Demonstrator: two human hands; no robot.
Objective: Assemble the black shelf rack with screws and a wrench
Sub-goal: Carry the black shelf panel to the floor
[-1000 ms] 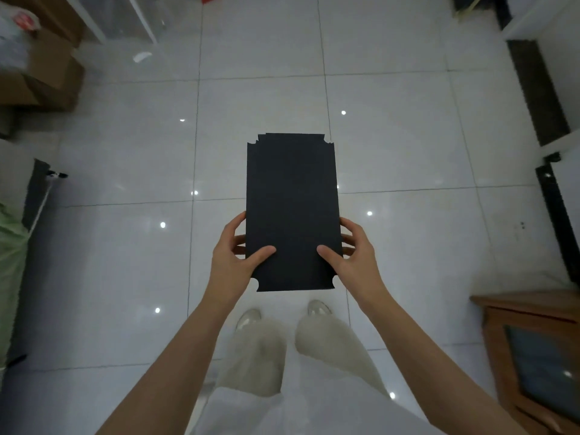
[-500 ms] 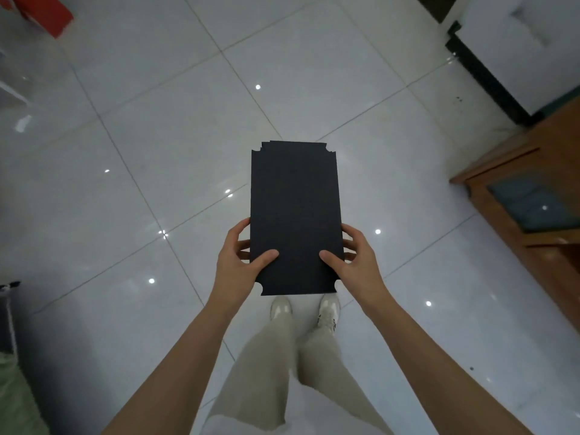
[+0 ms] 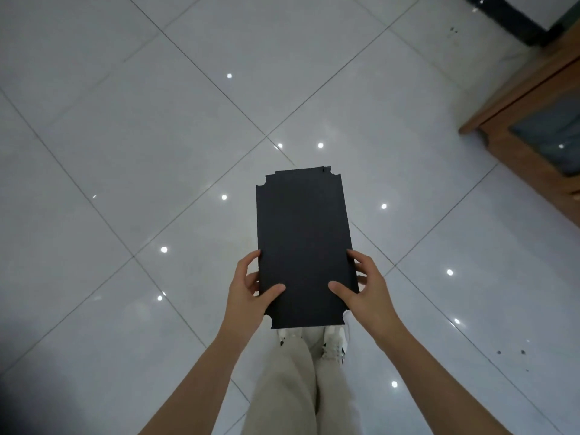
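With my left hand [image 3: 248,296] and right hand [image 3: 367,296] only pinching the flat black rectangular shelf panel [image 3: 303,243] at its near edge, a loosened grip could tip it onto the white tiled floor [image 3: 157,152].

I can read nothing here. The black shelf panel [image 3: 304,243] that my left hand [image 3: 248,296] and right hand [image 3: 367,293] hold turns a plain dark face to me, with no lettering or number that I can make out. My shoes [image 3: 334,343], at six o'clock, carry small dark marks, too small to tell as a brand.
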